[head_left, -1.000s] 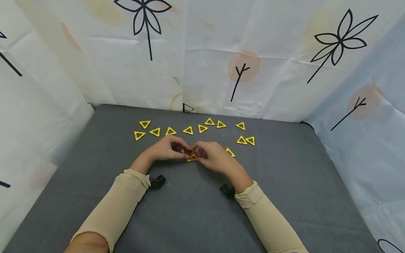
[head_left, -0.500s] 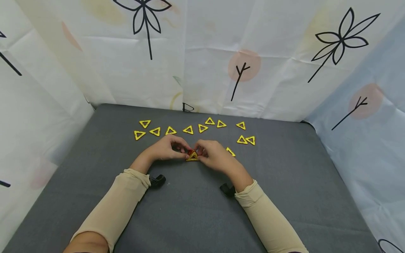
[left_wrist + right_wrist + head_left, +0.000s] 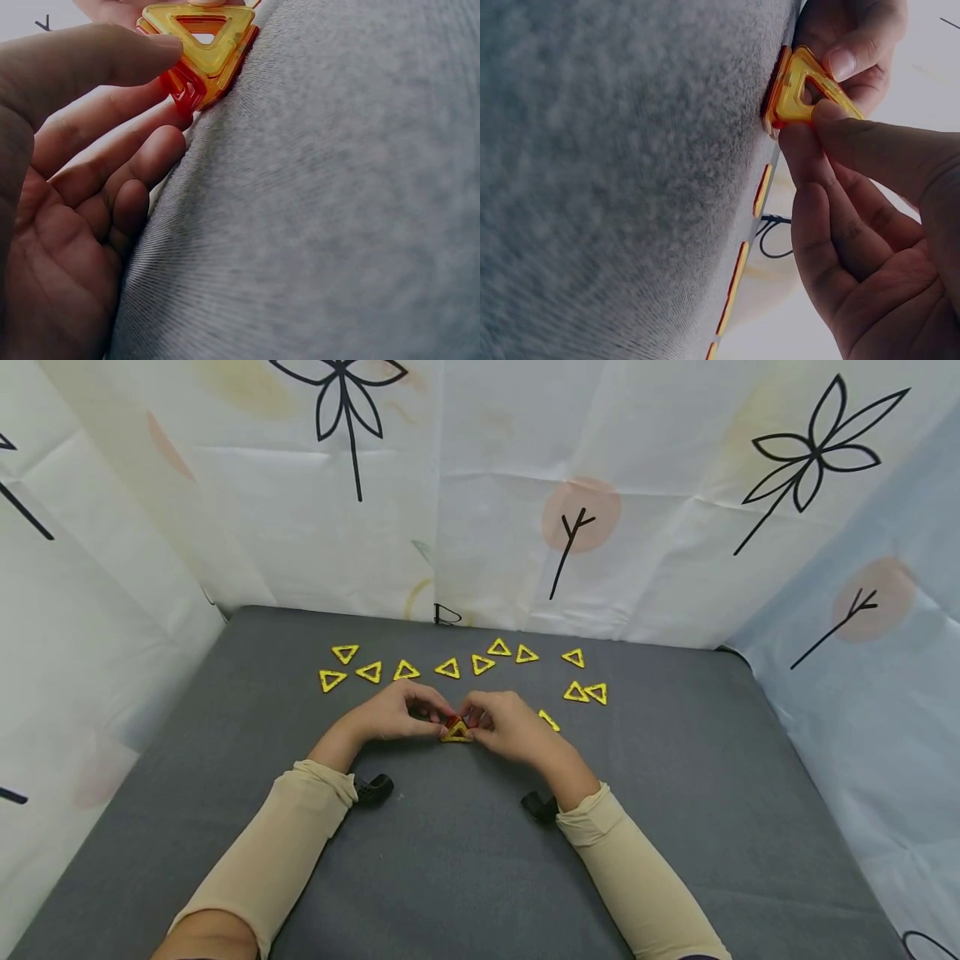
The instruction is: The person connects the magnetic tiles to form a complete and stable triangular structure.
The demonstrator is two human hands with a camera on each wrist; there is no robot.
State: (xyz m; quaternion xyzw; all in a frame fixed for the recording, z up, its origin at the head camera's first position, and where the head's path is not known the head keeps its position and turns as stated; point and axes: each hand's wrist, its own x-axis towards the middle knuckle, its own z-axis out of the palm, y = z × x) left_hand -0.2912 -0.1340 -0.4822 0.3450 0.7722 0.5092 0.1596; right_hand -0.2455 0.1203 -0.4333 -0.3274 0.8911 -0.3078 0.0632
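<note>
A small cluster of yellow and red triangular tiles (image 3: 456,732) stands on the grey table in the head view. It looks like a little pyramid, each tile having a triangular hole. My left hand (image 3: 400,712) pinches its left side; in the left wrist view the thumb lies against a yellow tile (image 3: 210,56), with a red tile (image 3: 187,88) beside it. From the other side my right hand (image 3: 512,728) holds it between thumb and forefinger, and the yellow face (image 3: 789,101) shows in the right wrist view. The back of the cluster is partly hidden by fingers.
Several loose yellow triangle tiles (image 3: 447,668) lie flat in a scattered row behind the hands. Others (image 3: 576,692) lie to the right, and one tile (image 3: 549,720) is close behind my right hand. A patterned cloth (image 3: 487,527) hangs along the table's far edge.
My right fingers have shifted slightly up and right on the cluster, and more of its front yellow tile shows. My left hand has stayed in place. The loose tiles have not been touched.
</note>
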